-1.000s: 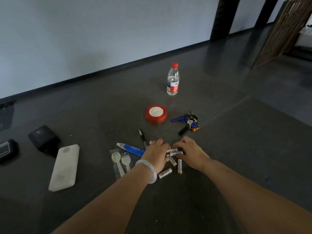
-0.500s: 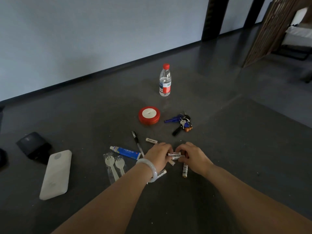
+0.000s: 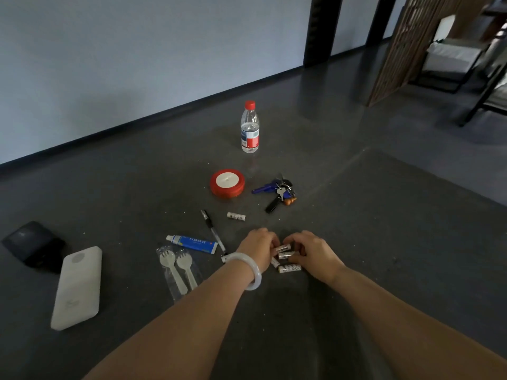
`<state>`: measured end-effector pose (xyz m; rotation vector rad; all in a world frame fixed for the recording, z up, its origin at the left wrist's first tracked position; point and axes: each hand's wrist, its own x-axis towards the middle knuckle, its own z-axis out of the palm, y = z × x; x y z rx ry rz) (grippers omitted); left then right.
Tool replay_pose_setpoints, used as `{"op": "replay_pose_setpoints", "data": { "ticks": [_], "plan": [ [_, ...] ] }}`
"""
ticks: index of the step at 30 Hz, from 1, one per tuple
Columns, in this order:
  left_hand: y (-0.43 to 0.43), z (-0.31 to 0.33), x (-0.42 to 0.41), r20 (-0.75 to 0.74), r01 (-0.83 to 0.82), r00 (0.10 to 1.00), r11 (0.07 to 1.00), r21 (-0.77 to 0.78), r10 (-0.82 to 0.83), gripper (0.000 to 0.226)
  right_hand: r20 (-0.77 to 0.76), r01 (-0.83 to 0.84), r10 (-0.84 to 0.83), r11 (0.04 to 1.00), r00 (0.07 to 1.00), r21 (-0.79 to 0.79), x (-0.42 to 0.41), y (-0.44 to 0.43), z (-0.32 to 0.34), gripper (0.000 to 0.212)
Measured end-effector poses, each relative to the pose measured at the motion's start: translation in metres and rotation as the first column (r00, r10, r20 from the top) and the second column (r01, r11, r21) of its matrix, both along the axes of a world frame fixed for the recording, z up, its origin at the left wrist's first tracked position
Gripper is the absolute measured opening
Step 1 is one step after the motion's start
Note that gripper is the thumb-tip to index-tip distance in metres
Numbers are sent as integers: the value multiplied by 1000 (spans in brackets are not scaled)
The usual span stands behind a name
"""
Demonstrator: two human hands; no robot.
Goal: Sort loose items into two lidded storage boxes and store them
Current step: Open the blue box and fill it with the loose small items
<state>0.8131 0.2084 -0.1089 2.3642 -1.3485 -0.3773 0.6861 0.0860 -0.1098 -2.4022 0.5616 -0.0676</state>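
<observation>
left hand [image 3: 258,246] and right hand [image 3: 315,253] are curled round the batteries [image 3: 285,252], now bunched tighter for lifting; one stray battery [image 3: 236,216] is missed.

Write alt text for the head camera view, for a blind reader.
A left hand and right hand grip small batteries on a dark floor. Around them lie a pen, a blue tube, wrapped plastic forks, a white power bank, keys, a red ribbon roll and a standing water bottle.
</observation>
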Motion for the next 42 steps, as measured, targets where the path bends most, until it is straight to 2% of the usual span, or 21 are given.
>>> {"op": "replay_pose_setpoints", "data": {
  "ticks": [5,8,11,17,24,30,38,42],
  "plan": [
    [6,1,-5,22,38,999,998,51,-39,21,-33,86,-86,996,996,-4,-14,2,-1,30],
    [13,2,-10,47,46,998,998,45,-49,19,-57,119,-120,993,991,-27,-25,4,-2,19],
    [17,5,-17,64,66,996,997,26,-68,19,-69,140,-145,988,987,-72,-39,8,0,14],
    [9,19,-39,41,131,991,988,-85,-127,16,5,313,-313,946,950,-91,-83,13,20,13],
    [-23,47,-109,-43,285,952,931,-227,-302,11,157,592,-575,799,803,-106,-177,17,71,16],
    [-42,73,-200,-66,346,921,885,-313,-384,8,170,735,-716,665,677,-131,-274,27,100,11],
    [-46,96,-312,-48,428,882,839,-336,-469,10,236,831,-799,548,554,-95,-379,54,111,8],
    [-42,104,-357,-13,466,868,821,-330,-497,13,293,888,-841,453,455,-78,-430,65,113,9]
  ]
}}
